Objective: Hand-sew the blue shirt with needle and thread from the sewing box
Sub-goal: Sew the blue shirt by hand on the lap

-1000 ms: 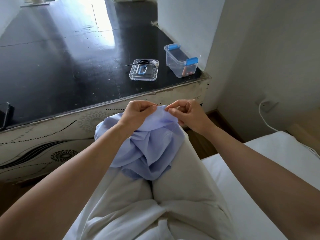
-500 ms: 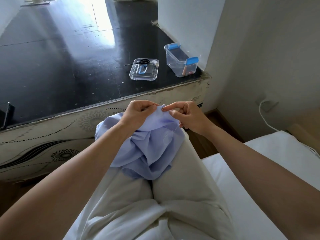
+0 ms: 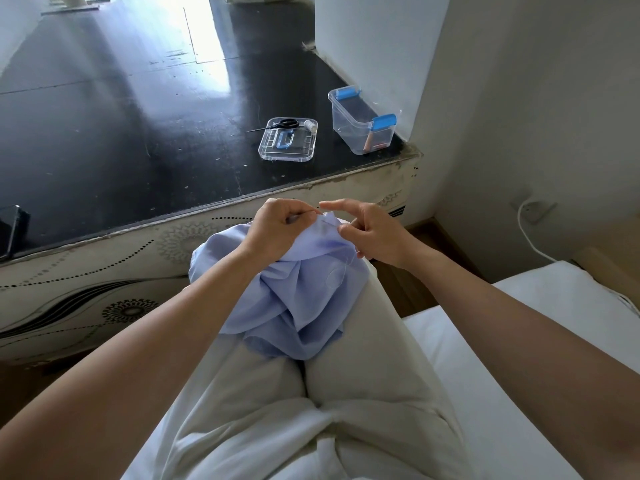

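Observation:
The light blue shirt (image 3: 304, 306) lies bunched on my lap over my knees. My left hand (image 3: 277, 230) pinches its raised top edge between thumb and fingers. My right hand (image 3: 367, 233) is just right of that edge, index finger stretched out above the fabric and thumb lower against the cloth. A thin pale thread curls over the shirt below this hand; the needle is too small to make out. The clear sewing box (image 3: 360, 133) with blue latches stands open on the black platform, its lid (image 3: 287, 143) beside it carrying black scissors (image 3: 284, 123) and a white spool (image 3: 310, 124).
The black platform (image 3: 121, 133) has a patterned front wall right before my knees. A dark phone (image 3: 8, 230) lies at its left edge. A white wall corner rises behind the box. A white cable (image 3: 526, 233) runs down the right wall to the white bed (image 3: 519, 341).
My right hand's pinch at the shirt's edge has come apart: the index finger lifted and straightened while the thumb dropped. My left hand kept its hold on the fabric.

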Tool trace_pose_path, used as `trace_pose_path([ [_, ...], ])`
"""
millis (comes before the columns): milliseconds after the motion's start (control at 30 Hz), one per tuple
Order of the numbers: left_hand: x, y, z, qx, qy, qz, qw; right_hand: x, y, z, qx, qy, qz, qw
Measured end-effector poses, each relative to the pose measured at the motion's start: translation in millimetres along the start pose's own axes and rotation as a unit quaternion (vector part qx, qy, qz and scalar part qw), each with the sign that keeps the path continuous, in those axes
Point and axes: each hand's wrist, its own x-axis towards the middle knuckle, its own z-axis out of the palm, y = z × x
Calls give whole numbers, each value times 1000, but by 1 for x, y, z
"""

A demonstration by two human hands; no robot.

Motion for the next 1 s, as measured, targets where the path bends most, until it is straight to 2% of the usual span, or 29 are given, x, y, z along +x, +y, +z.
trace_pose_path([
  [133, -1, 2, -2, 18, -7, 21, 1000, 2, -5, -2, -12, -26, 23, 999],
  [300, -2, 2, -5, 42, 5, 36, 998, 2, -5, -3, -14, -7, 30, 999],
  [533, -1, -3, -4, 42, -12, 16, 999, -2, -3, -5, 32, -12, 39, 999],
  [1000, -7, 8, -9, -103, -91, -67, 988, -6, 0, -6, 126, -37, 47, 990],
])
